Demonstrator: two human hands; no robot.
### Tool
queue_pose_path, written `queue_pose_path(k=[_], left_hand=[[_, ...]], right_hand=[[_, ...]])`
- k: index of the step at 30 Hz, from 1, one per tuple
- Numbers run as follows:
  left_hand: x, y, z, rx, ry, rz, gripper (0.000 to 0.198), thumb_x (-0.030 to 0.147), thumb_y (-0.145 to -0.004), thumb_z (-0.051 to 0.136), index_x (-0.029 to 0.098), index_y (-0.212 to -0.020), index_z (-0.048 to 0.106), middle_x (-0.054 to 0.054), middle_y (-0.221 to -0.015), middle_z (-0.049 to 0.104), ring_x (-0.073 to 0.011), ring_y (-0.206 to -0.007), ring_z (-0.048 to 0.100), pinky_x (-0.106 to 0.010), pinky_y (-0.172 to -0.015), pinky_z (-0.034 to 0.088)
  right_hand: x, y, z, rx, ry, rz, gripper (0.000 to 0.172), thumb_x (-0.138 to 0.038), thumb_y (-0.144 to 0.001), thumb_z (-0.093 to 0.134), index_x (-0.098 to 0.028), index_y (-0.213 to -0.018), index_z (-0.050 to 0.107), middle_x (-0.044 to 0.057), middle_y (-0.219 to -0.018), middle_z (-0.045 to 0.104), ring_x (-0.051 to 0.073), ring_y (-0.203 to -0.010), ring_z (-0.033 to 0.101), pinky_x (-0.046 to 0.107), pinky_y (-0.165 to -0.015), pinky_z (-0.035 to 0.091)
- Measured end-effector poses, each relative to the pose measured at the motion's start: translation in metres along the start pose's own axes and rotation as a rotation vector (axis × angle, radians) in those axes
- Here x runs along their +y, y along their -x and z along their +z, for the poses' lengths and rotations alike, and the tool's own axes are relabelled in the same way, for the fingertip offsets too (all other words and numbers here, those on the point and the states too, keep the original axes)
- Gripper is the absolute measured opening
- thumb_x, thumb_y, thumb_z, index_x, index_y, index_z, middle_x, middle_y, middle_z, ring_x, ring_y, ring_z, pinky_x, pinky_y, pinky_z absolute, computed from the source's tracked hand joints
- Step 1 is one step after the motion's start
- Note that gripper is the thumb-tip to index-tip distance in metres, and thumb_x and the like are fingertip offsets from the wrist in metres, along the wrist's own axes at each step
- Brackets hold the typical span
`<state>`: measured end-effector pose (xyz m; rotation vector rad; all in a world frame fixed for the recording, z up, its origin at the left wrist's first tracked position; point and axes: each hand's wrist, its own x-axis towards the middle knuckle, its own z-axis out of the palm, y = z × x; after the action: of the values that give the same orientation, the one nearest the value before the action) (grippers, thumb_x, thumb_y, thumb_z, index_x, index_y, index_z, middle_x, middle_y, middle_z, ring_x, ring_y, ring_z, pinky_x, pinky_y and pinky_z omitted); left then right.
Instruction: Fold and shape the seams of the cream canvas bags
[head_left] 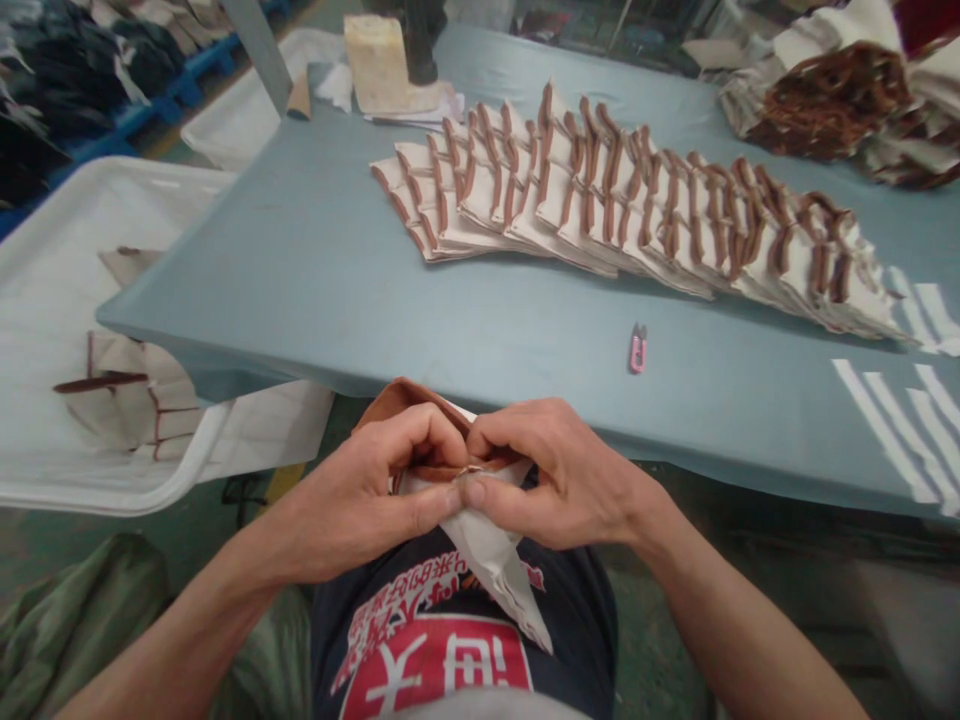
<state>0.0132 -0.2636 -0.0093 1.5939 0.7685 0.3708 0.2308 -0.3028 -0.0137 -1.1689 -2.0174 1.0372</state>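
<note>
1. Fabric piece (491,555), cream with a brown border: held above the person's lap, just off the near edge of the desk (300,270), its cream end hanging over a dark printed garment (435,650).
2. Left hand (375,490) and right hand (566,480): fingers of both clamped on the fabric piece, thumb tips near each other on the close side, index fingers curled behind the border.
3. My reading of the grip — paired pinches give close control over one short stretch of edge. What sits right between the fingertips I cannot resolve from my station.
4. Row of similar pieces (637,205) overlaps across the desk, brown edges upward; I judge the fanning saves room and leaves each edge easy to catch.
5. Pink snips (637,352) lie nearer the person than the row, tips pointing away. I note no obstacle between them and the right hand.
6. White strips (885,430) at the right, mostly spread — presumably for lifting singly.
7. White tub (45,270) by the desk's left corner, loose pieces (112,400) inside; its rim could hamper leftward reach.
8. Far side: bulky bundle (832,100) right, yellowish block (375,60) left, both well clear of the hands.
</note>
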Motion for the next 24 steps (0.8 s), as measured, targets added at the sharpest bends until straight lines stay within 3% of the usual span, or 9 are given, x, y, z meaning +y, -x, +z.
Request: queue_pose_path(k=[4, 8, 13, 24], left_hand=[[-0.003, -0.002, -0.006, -0.056, -0.017, 0.003, 0.005, 0.021, -0.092, 0.063, 0.020, -0.096, 0.064, -0.002, -0.092, 0.066, -0.0174, -0.083, 0.061, -0.026, -0.075, 0.051], [-0.011, -0.005, -0.004, -0.006, -0.030, 0.033, 0.008, 0.020, -0.097, 0.056, 0.020, -0.095, 0.064, -0.003, -0.093, 0.065, -0.0170, -0.084, 0.061, -0.026, -0.074, 0.049], [-0.016, -0.003, 0.004, 0.055, -0.028, 0.076, 0.015, 0.024, -0.102, 0.050, 0.020, -0.092, 0.059, -0.002, -0.090, 0.061, -0.0178, -0.085, 0.056, -0.027, -0.074, 0.046], [-0.021, -0.006, 0.014, 0.147, 0.158, 0.001, 0.013, 0.030, -0.099, 0.058, 0.020, -0.092, 0.054, 0.001, -0.084, 0.056, -0.0147, -0.073, 0.052, -0.026, -0.064, 0.043]], right_hand=[[0.001, -0.001, 0.001, -0.065, -0.169, 0.130, 0.008, -0.019, -0.076, 0.057, -0.020, -0.069, 0.054, -0.008, -0.058, 0.040, 0.008, -0.051, 0.033, 0.023, -0.052, 0.025], [0.005, 0.000, 0.006, -0.093, -0.334, 0.258, 0.004, -0.021, -0.076, 0.056, -0.019, -0.073, 0.059, -0.008, -0.058, 0.044, 0.008, -0.052, 0.035, 0.021, -0.050, 0.028], [0.006, 0.001, 0.013, -0.032, -0.513, 0.334, 0.008, -0.026, -0.078, 0.059, -0.019, -0.079, 0.061, -0.004, -0.068, 0.055, 0.010, -0.059, 0.044, 0.021, -0.053, 0.034], [0.010, 0.004, 0.035, 0.140, -0.788, 0.457, 0.019, -0.034, -0.072, 0.068, -0.020, -0.074, 0.055, -0.008, -0.058, 0.046, 0.007, -0.051, 0.032, 0.019, -0.047, 0.028]])
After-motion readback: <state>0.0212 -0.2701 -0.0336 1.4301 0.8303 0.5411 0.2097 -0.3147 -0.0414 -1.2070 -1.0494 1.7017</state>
